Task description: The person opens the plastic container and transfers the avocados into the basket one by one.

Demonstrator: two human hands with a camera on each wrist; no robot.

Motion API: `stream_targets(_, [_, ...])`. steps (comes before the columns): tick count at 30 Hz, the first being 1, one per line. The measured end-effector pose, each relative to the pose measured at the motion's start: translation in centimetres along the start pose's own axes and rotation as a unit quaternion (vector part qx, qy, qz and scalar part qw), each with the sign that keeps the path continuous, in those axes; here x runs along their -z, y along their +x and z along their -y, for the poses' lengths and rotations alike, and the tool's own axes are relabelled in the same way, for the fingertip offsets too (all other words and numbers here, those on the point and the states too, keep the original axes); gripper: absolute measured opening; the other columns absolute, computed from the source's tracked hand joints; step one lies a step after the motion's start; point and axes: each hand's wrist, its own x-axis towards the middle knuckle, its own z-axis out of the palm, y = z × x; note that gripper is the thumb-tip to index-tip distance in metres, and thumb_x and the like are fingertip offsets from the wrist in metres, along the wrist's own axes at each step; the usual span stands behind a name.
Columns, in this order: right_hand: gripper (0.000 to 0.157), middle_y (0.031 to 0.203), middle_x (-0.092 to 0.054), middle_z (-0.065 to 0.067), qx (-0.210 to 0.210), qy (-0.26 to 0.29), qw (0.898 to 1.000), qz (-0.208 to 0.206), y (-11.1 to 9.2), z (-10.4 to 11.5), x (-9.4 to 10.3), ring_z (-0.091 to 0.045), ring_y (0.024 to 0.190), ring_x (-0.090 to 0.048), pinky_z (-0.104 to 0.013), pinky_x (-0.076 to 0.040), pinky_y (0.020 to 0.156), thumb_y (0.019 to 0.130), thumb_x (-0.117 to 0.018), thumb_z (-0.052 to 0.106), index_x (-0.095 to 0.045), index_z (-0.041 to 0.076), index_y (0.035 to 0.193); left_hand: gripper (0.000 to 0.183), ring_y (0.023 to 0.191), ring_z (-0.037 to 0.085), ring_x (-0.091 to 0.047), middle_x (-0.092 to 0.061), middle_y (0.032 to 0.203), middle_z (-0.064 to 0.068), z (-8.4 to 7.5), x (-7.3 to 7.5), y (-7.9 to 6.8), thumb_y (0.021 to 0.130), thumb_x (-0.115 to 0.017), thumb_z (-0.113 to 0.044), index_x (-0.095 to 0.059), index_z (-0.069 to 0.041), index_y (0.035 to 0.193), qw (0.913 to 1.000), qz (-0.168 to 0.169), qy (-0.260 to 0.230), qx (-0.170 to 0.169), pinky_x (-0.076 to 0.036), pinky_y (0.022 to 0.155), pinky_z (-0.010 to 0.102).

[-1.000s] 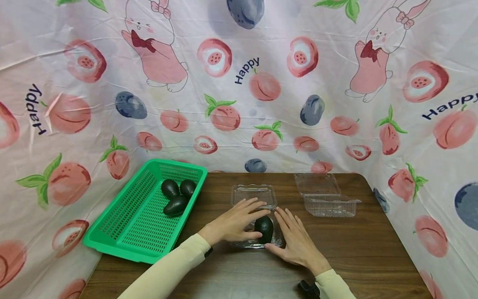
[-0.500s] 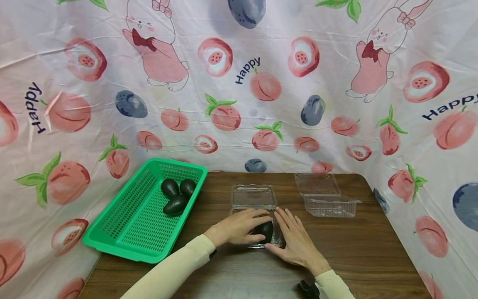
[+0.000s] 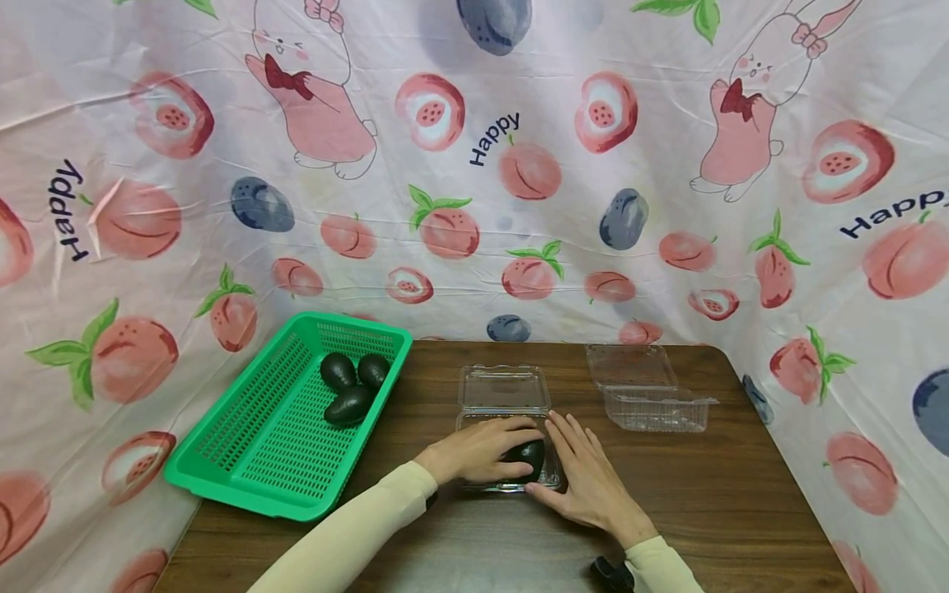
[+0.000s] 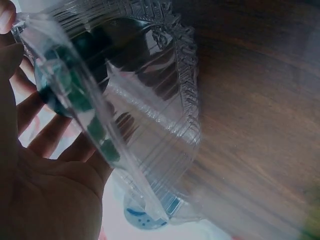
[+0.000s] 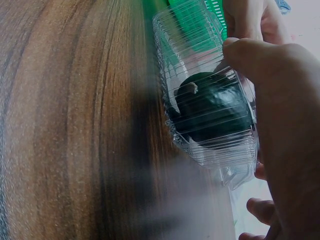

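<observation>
A dark avocado (image 3: 528, 458) lies in the base of an opened clear plastic clamshell box (image 3: 504, 487), whose lid (image 3: 504, 389) is folded back behind it. My left hand (image 3: 485, 450) reaches over the left rim and grips the avocado, thumb at the near side and fingers over the far side. Along the box's right side my right hand (image 3: 589, 473) rests with extended fingers, its thumb at the near right corner. Through the ribbed wall in the right wrist view, the avocado (image 5: 215, 110) shows its stem end. The left wrist view catches the transparent wall (image 4: 150, 125) beside the left palm.
A green slotted basket (image 3: 245, 494) at the left holds three avocados (image 3: 348, 407). Another opened clear clamshell (image 3: 656, 410) stands at the back right of the wooden table (image 3: 741, 494). A fruit-printed cloth (image 3: 519, 222) hangs behind and at both sides.
My left hand has lowered from above the avocado and closed its fingers round it, covering more of it. The avocado has shifted slightly right. My right hand stays in place.
</observation>
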Motion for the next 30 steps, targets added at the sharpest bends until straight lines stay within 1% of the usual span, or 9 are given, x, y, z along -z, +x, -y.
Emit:
stream_targets(4, [0.112,0.185,-0.036,-0.015,0.001,-0.001,1.000,-0.001,0.0,0.0,-0.1,-0.048,0.171,-0.034,-0.076,-0.034,0.132,0.097,-0.077,0.071,-0.036,0.004,0.176,0.061,0.161,0.030,-0.055,-0.049,0.178,0.007,0.2,-0.4,0.4,0.116,-0.061,-0.049,-0.053,-0.021,0.170,0.9999,-0.006,-0.014,0.008,-0.049,0.132,0.049])
stream_targets(9, [0.112,0.185,-0.036,-0.016,0.004,-0.002,1.000,-0.003,-0.1,0.0,-0.1,-0.048,0.171,-0.035,-0.077,-0.035,0.132,0.097,-0.077,0.071,-0.036,0.003,0.176,0.058,0.157,0.028,-0.059,-0.055,0.173,0.006,0.3,-0.9,0.8,0.114,-0.066,-0.048,-0.058,-0.020,0.165,0.9993,-0.028,-0.025,0.006,-0.052,0.129,0.048])
stream_targets(15, [0.111,0.185,-0.037,-0.016,0.003,-0.001,1.000,-0.006,-0.2,0.0,-0.1,-0.048,0.171,-0.035,-0.076,-0.035,0.132,0.097,-0.077,0.070,-0.037,0.003,0.176,0.050,0.144,0.024,-0.068,-0.064,0.161,0.004,0.2,-1.2,1.1,0.111,-0.074,-0.042,-0.064,-0.019,0.154,0.9973,-0.054,-0.049,0.002,-0.058,0.120,0.043])
stream_targets(20, [0.111,0.185,-0.036,-0.016,0.001,0.004,1.000,-0.003,-0.2,0.0,0.0,-0.047,0.172,-0.034,-0.076,-0.034,0.133,0.097,-0.078,0.070,-0.036,0.003,0.176,0.047,0.141,0.024,-0.069,-0.065,0.158,0.006,0.2,-1.4,1.3,0.107,-0.079,-0.036,-0.066,-0.018,0.149,0.9967,-0.058,-0.057,0.004,-0.060,0.117,0.042])
stream_targets(24, [0.112,0.185,-0.036,-0.016,0.001,0.007,1.000,-0.002,-0.1,0.0,0.0,-0.047,0.172,-0.033,-0.076,-0.033,0.133,0.097,-0.079,0.068,-0.035,0.003,0.177,0.048,0.143,0.026,-0.068,-0.066,0.158,0.008,0.3,-1.4,1.3,0.107,-0.079,-0.032,-0.067,-0.015,0.150,0.9961,-0.063,-0.061,-0.016,-0.060,0.118,0.043])
stream_targets(26, [0.112,0.185,-0.036,-0.016,0.001,0.006,1.000,-0.003,-0.1,0.0,0.0,-0.047,0.172,-0.034,-0.076,-0.034,0.133,0.097,-0.079,0.068,-0.035,0.003,0.177,0.048,0.143,0.028,-0.068,-0.066,0.157,0.010,0.4,-1.4,1.3,0.107,-0.079,-0.030,-0.068,-0.012,0.150,0.9951,-0.069,-0.062,-0.033,-0.060,0.118,0.044])
stream_targets(27, [0.112,0.185,-0.036,-0.016,0.001,0.006,1.000,-0.003,-0.1,0.0,0.0,-0.047,0.172,-0.034,-0.076,-0.034,0.133,0.097,-0.078,0.068,-0.035,0.003,0.177,0.047,0.142,0.027,-0.069,-0.067,0.156,0.010,0.8,-1.8,1.4,0.108,-0.076,-0.032,-0.068,-0.012,0.150,0.9941,-0.078,-0.058,-0.049,-0.061,0.116,0.043])
stream_targets(28, [0.112,0.185,-0.036,-0.016,0.000,0.006,1.000,-0.003,-0.1,0.0,0.0,-0.047,0.172,-0.034,-0.076,-0.034,0.133,0.097,-0.078,0.069,-0.035,0.003,0.177,0.047,0.141,0.028,-0.070,-0.067,0.156,0.011,0.9,-1.7,1.4,0.108,-0.076,-0.032,-0.069,-0.011,0.150,0.9933,-0.081,-0.060,-0.055,-0.061,0.116,0.044])
stream_targets(30, [0.112,0.186,-0.035,-0.015,-0.001,0.007,1.000,-0.002,-0.2,0.0,0.0,-0.047,0.172,-0.034,-0.076,-0.034,0.133,0.098,-0.078,0.069,-0.034,0.004,0.177,0.047,0.142,0.029,-0.070,-0.067,0.156,0.012,1.0,-1.7,1.3,0.108,-0.075,-0.032,-0.069,-0.011,0.151,0.9924,-0.084,-0.065,-0.061,-0.061,0.116,0.045])
